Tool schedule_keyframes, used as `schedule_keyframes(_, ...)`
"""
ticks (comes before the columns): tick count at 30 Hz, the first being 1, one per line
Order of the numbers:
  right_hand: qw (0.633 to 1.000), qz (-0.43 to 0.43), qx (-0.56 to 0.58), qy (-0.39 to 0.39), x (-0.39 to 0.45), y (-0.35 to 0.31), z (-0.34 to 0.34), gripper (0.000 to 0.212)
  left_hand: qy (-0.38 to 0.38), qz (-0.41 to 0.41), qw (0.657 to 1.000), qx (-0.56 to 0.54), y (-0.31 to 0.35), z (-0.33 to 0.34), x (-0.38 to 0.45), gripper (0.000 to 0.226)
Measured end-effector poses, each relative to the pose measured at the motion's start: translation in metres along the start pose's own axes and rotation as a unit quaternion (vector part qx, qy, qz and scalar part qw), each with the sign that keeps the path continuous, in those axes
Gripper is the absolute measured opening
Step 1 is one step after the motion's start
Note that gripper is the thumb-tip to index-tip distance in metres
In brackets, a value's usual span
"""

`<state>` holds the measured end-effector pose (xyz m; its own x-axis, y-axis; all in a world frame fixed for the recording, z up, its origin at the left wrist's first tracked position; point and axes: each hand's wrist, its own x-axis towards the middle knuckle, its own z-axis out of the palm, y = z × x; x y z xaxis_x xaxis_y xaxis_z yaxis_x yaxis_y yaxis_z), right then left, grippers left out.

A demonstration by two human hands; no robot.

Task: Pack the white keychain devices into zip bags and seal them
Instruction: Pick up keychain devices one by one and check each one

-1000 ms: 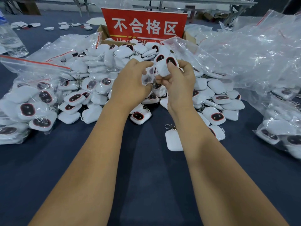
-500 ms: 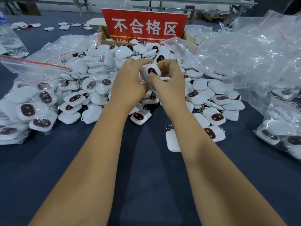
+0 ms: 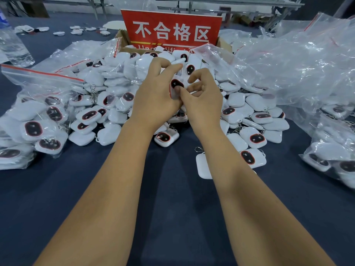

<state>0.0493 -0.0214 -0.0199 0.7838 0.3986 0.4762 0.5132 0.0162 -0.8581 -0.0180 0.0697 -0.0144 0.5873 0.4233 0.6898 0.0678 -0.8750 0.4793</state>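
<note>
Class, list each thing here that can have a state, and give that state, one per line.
Left hand: grips a device.
Right hand: thumb presses that device.
Held device: upright, dark window showing.
Filled zip bag: lying flat, holds devices.
Red sign: upright.

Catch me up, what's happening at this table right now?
A person is packing white keychain devices. Both hands meet above the loose pile: the left hand and right hand together hold one device, dark oval facing up, apparently in a small clear bag. Filled zip bags lie at the left, empty bags at the right, a red sign behind.
</note>
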Motion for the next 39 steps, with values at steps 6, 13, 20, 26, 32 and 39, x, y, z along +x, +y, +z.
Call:
schedule_keyframes(6,0.998,-0.001,0.016,-0.055,-0.001,0.003,0.004,0.040,0.016,0.004,1.000,-0.012,0.003,-0.002,0.000,0.064)
schedule_keyframes(13,0.985,0.057,0.051,-0.152,-0.006,0.001,0.007,0.038,-0.001,-0.002,1.000,-0.013,-0.001,-0.003,0.001,0.066)
schedule_keyframes(20,0.997,0.052,0.063,-0.007,0.001,0.005,0.000,0.026,-0.005,-0.063,0.998,0.024,-0.006,0.000,0.001,0.069)
schedule_keyframes(26,0.996,0.037,-0.066,-0.042,0.003,0.011,-0.001,0.038,0.092,-0.171,0.980,0.035,-0.015,-0.009,0.002,0.070)
schedule_keyframes(32,0.941,-0.040,-0.274,-0.195,0.000,0.010,0.002,0.042,0.118,-0.192,0.974,0.025,-0.019,-0.013,0.003,0.063)
schedule_keyframes(39,0.934,-0.046,-0.287,-0.205,-0.003,0.011,0.006,0.038,0.114,-0.192,0.975,0.006,-0.016,-0.011,0.005,0.056)
